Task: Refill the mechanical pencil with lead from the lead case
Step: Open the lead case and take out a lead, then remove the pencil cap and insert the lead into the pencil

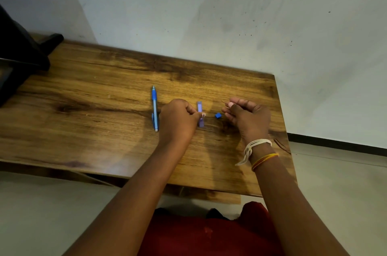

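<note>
Head view: wooden table (pixel 94 88). Left hand (pixel 178 118), curled closed, pinches the purple lead case (pixel 200 113) lying on the surface. Right hand (pixel 248 116), closed, grips a thin lead (pixel 223 102) between thumb and fingers. Mechanical pencil (pixel 155 108) lies untouched left of the hands; small blue cap (pixel 218 115) sits between them. Lead judged light, stiff, brittle: hold lightly near one end.

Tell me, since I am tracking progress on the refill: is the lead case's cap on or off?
Off. The small blue cap lies on the table, apart from the purple lead case that the left hand pinches.
</note>
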The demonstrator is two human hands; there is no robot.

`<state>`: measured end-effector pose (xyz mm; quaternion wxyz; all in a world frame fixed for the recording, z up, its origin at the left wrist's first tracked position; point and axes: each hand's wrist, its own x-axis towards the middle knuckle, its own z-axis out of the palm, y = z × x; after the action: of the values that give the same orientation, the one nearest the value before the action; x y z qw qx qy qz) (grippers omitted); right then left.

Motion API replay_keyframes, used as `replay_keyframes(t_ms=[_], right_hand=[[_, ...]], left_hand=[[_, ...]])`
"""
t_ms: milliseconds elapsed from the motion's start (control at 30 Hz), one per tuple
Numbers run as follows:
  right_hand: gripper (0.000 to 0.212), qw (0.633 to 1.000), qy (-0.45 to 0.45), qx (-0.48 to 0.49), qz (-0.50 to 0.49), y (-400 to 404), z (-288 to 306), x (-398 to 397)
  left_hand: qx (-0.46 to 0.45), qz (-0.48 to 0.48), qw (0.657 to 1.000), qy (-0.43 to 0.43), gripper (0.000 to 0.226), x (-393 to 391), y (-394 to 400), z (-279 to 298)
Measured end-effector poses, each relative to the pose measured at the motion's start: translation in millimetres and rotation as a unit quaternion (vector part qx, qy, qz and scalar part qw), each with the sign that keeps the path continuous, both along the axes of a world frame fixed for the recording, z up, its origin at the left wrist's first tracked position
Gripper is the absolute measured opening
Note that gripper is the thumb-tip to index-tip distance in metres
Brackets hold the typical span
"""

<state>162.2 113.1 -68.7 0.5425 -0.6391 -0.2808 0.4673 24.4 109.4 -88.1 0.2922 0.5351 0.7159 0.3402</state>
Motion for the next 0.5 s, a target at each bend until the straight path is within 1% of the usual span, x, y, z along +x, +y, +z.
replay_keyframes(t_ms=[133, 300, 367, 500], right_hand=[[0.012, 1.0, -0.016, 0.013, 0.009, 0, -3, -9], [0.014, 0.999, -0.042, 0.023, 0.026, -1, -6, -23], [0.012, 0.998, -0.055, 0.033, 0.029, -2, -7, -29], [0.012, 0.996, -0.067, 0.034, 0.049, 1, -8, -39]], left_hand=[[0.062, 0.014, 0.997, 0.031, 0.011, -12, -2, 6], [0.074, 0.051, 0.993, 0.07, 0.015, -37, -3, 9], [0.059, 0.077, 0.989, 0.11, 0.02, -48, -2, 7], [-0.028, 0.094, 0.979, 0.178, 0.041, -61, -1, 1]])
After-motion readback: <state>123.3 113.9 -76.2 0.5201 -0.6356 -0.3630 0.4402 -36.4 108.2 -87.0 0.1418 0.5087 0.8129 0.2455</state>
